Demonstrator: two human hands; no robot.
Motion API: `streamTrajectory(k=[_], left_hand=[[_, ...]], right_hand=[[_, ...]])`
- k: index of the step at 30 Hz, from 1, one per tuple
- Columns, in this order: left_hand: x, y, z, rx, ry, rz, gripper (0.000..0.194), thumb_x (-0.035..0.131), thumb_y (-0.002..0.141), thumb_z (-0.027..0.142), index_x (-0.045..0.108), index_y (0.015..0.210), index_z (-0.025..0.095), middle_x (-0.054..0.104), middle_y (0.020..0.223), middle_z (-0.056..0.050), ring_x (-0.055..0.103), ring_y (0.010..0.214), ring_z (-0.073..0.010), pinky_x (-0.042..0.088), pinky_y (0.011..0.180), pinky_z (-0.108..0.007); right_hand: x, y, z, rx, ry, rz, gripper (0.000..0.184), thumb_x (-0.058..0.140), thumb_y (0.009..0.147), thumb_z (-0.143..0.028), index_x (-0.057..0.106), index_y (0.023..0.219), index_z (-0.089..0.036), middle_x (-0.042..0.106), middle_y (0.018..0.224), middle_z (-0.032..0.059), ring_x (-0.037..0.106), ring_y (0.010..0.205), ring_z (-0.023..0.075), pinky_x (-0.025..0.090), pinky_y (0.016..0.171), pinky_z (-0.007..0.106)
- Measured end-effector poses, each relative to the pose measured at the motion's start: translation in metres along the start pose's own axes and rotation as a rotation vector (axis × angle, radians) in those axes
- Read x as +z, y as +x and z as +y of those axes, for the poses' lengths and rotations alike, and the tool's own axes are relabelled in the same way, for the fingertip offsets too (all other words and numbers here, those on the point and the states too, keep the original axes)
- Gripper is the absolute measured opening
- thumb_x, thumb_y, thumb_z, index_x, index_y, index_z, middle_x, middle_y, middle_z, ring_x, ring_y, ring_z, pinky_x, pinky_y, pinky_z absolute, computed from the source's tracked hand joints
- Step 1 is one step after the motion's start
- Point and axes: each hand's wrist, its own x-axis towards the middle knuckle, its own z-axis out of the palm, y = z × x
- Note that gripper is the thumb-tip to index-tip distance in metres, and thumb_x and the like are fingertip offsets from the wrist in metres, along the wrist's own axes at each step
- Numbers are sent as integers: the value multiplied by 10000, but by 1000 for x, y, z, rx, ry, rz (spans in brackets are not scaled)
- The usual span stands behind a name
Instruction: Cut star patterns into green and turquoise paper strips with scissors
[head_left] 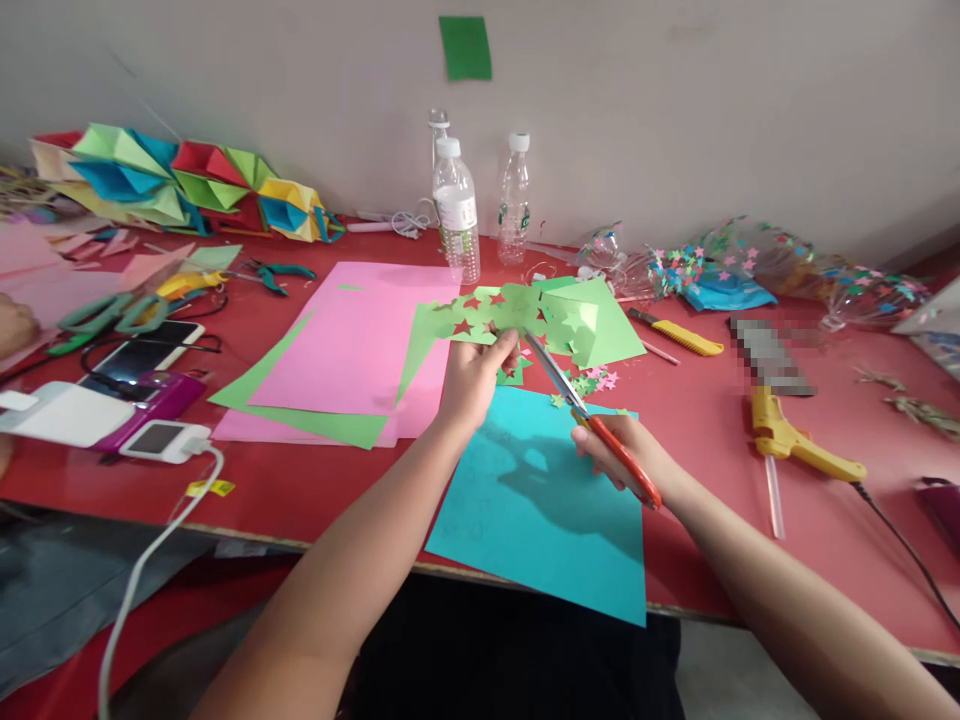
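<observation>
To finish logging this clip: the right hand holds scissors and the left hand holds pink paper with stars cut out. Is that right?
Not quite: the head view shows the left hand holding green paper, not pink. Stars are indeed cut out of it, and the right hand does hold scissors.

We note the left hand (480, 378) hidden in part: its fingertips lie behind the green paper (517, 305) under the thumb. The handles of the scissors (589, 418) mask part of the right hand (626, 450); whether the blade tips bite the paper, we cannot tell. Small stars (598, 380) overlap too closely for us to count. Rear bottle (438, 124): mostly behind the front bottle (459, 220), whose label print is too small to read. A flat object (772, 355) by the glue gun (787, 440) is pixelated, unidentified. The left edge crops a co-worker's hand (16, 325); the right edge crops a purple item (942, 500) we cannot name. Faint marks on the blue sheet (480, 520) stay illegible to us.
</observation>
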Motion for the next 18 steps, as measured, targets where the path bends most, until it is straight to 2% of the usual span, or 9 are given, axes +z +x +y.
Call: streamTrajectory(k=[6,11,18], left_hand=[[1,-2,6,-29,57,-30,301,743,744,401,596,615,172,563,548,13,502,493,-78,414,484,-220],[1,-1,5,-45,41,-28,290,724,736,379,603,581,166,561,531,8,508,486,-80,418,488,-225],[-2,1,4,-41,82,-46,297,715,748,377,609,569,165,563,512,4,510,480,-86,419,496,-234]], right_hand=[[-3,1,1,-19,-42,4,495,570,827,-655,519,676,-186,517,555,-23,436,405,86,330,407,225],[-5,-1,-5,-13,-8,-28,501,539,839,-664,525,679,-190,518,552,-26,438,397,86,359,416,232],[-5,-4,-14,69,78,-8,550,591,752,-733,497,614,-209,468,477,-35,443,372,108,352,372,248]])
